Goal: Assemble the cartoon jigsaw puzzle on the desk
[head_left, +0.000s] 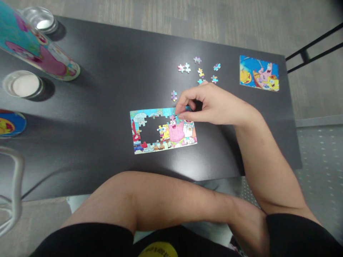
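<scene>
A partly assembled cartoon jigsaw puzzle (178, 137) lies on the dark table, with an irregular gap through its left and middle part. My right hand (199, 103) is over its upper right corner. Thumb and index finger are closed together at the puzzle's top edge, beside the pink character's head; whatever is between the fingertips is hidden. One loose puzzle piece (174, 95) lies just above the puzzle, left of that hand. Beyond the hand are several more loose pieces (200, 72). My left forearm (182, 200) crosses in front of my body, and its hand is out of sight behind my right arm.
A flat cartoon picture (259, 74) lies at the table's right end. At the left stand a tall cartoon-printed cylinder (40, 46), two round metal tins or lids (24, 85) and a blue-and-yellow round object (12, 124). A white tubular frame (17, 185) is at the lower left.
</scene>
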`<state>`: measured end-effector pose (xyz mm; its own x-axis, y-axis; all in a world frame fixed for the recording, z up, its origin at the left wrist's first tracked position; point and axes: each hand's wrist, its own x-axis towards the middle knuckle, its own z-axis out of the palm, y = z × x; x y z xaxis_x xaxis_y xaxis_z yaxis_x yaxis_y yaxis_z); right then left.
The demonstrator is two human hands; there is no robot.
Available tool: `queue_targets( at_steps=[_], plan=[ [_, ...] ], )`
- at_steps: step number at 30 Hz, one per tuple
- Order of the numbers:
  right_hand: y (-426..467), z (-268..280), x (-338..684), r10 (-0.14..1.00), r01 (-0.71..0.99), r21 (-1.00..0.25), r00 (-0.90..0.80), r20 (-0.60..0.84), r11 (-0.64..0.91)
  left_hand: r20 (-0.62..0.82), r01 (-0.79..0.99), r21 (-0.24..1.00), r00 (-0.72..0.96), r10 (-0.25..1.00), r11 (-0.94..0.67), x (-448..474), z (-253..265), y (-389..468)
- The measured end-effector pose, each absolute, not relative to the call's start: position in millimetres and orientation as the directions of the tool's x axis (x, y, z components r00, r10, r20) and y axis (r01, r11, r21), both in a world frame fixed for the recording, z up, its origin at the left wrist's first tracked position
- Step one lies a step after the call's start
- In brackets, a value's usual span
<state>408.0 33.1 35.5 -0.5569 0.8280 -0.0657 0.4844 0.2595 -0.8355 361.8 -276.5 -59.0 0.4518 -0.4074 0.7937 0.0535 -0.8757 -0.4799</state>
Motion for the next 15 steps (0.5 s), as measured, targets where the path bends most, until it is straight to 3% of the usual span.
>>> queue_targets(
  at_steps=[2,5,9,10,12,15],
  plan=[
    [33.2,35.2,407.6,0.835,0.5,-0.83,-0.545,-0.082,0.245,0.847,0.317,-0.501,0.372,-0.38,-0.805,369.1,-70.9,-284.5],
    [33.2,33.8,407.6,0.835,0.502,-0.833,-0.542,-0.092,0.234,0.86,0.663,-0.503,0.32,-0.397,-0.555,378.7,-76.0,-280.1],
    [33.8,31.8,407.9,0.84,0.499,-0.836,-0.535,-0.091,0.227,0.733,0.568,-0.68,0.519,-0.439,-0.464,384.4,-67.8,-266.8],
    [34.2,31.7,408.0,0.845,0.508,-0.832,-0.526,-0.093,0.224,0.687,0.521,-0.721,0.62,-0.378,-0.457,386.0,-64.0,-262.7],
    [35.1,31.8,407.8,0.856,0.54,-0.812,-0.505,-0.105,0.219,0.528,0.411,-0.777,0.838,-0.138,-0.477,390.3,-55.7,-252.6],
    [36.4,31.9,407.1,0.865,0.583,-0.778,-0.489,-0.107,0.233,0.287,0.298,-0.729,0.95,0.12,-0.617,393.5,-44.6,-236.8]
  ],
)
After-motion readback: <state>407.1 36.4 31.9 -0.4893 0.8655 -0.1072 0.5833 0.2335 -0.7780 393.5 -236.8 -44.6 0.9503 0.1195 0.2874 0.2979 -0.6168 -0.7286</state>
